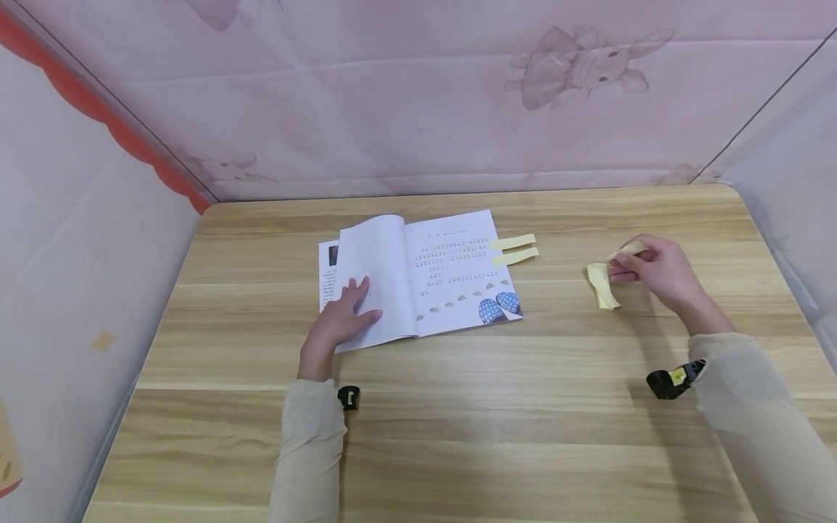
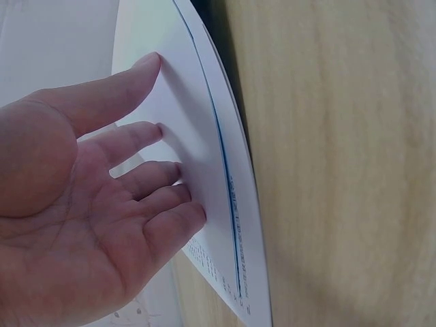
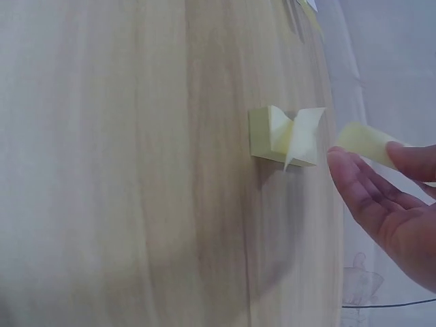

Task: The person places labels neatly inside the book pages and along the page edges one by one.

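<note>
An open book (image 1: 451, 290) lies on the table, its right page printed with text and blue dotted shapes at the corner. My left hand (image 1: 340, 319) rests with spread fingers on the blank left-hand page, which bulges near the spine. Two pale yellow sticky notes (image 1: 518, 241) stick out past the right page's edge. To the right of the book, my right hand (image 1: 663, 272) pinches a yellow sticky note (image 3: 368, 143) between thumb and fingers. Just beside that hand sits a pad of sticky notes (image 3: 259, 133), its upper sheets curling up.
The wood-grain table (image 1: 497, 436) meets a pink rabbit-print wall covering (image 1: 392, 123) at the back. A black wrist camera (image 1: 670, 381) hangs by the right sleeve, and another (image 1: 349, 397) by the left.
</note>
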The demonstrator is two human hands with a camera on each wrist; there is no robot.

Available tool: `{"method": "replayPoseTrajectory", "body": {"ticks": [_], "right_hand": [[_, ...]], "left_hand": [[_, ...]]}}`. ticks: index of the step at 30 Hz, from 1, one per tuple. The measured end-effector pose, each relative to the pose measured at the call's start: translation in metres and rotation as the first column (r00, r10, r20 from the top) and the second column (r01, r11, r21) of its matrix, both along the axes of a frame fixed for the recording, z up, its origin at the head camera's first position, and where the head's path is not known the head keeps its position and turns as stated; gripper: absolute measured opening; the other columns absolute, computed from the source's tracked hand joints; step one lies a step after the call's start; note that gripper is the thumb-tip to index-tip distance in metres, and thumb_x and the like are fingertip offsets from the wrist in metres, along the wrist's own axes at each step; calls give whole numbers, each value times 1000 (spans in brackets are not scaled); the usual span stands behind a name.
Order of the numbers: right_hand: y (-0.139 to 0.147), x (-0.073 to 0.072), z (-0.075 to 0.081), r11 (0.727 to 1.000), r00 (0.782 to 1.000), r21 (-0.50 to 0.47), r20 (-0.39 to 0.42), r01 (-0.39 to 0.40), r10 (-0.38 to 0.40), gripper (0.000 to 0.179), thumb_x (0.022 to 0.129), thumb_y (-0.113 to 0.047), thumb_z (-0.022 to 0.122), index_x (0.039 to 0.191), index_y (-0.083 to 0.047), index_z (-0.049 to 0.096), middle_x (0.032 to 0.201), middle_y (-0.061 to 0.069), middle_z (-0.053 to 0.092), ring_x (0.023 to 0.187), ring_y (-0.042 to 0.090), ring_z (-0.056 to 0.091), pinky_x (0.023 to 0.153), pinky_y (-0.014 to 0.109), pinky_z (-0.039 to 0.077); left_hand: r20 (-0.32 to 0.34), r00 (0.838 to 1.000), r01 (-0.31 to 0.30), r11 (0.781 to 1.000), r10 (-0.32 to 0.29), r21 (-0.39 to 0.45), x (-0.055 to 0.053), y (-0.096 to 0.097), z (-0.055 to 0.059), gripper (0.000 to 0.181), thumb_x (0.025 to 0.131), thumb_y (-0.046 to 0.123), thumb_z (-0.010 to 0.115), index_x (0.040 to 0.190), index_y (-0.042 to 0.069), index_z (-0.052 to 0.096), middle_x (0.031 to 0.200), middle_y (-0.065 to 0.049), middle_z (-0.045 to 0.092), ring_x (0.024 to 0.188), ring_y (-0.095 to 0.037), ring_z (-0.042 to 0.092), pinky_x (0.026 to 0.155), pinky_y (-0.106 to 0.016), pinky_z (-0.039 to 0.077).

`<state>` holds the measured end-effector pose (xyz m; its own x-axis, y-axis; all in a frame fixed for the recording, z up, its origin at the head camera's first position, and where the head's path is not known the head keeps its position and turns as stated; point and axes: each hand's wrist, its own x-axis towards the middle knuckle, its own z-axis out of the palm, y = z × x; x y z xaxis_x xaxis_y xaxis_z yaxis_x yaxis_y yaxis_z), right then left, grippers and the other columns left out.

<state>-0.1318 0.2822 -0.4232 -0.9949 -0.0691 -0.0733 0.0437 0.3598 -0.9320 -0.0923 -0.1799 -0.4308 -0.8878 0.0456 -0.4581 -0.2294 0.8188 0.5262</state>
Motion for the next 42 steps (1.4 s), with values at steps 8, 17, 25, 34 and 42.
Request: {"method": "replayPoseTrajectory", "body": {"ticks": [8,17,25,34,42], "right_hand": [[46,-33,-57,980,998,-189,-18,-64,62,19,85,-6,63,99,7,63,79,12,69,67,23,68,60,33,54],[11,-13,-7,990,993,-94,40,-108,113,28,82,-12,68,103,6,62,86,8,70,76,24,68,70,35,53],[-18,-6,17,993,990,15,82,-115,113,31,82,-15,69,103,6,60,85,3,70,77,20,67,74,32,53],[-35,-8,19,990,991,68,66,-122,118,29,84,-12,66,102,9,60,80,5,69,72,22,67,71,20,50],[-43,-9,18,971,978,124,71,-206,198,25,85,-3,62,106,9,58,80,8,69,71,14,66,62,21,46]], "left_hand": [[-1,1000,5,1000,-5,-12,-1,0,0,70,90,32,54,147,16,16,151,-13,3,138,-31,0,105,-58,6],[-3,1000,11,1000,-11,-16,-1,0,0,70,91,32,54,147,15,16,151,-13,3,138,-31,0,106,-57,7],[-9,1000,12,1000,-12,-11,-1,-1,-2,70,91,33,54,147,16,16,151,-13,3,138,-30,-1,106,-57,7],[-7,1000,12,1000,-12,-10,-1,-1,-2,70,91,33,53,147,15,15,151,-14,3,137,-32,0,105,-58,7],[-4,1000,17,1000,-17,-11,-1,-1,0,70,91,33,53,147,15,15,151,-13,2,138,-31,-1,106,-57,6]]}}
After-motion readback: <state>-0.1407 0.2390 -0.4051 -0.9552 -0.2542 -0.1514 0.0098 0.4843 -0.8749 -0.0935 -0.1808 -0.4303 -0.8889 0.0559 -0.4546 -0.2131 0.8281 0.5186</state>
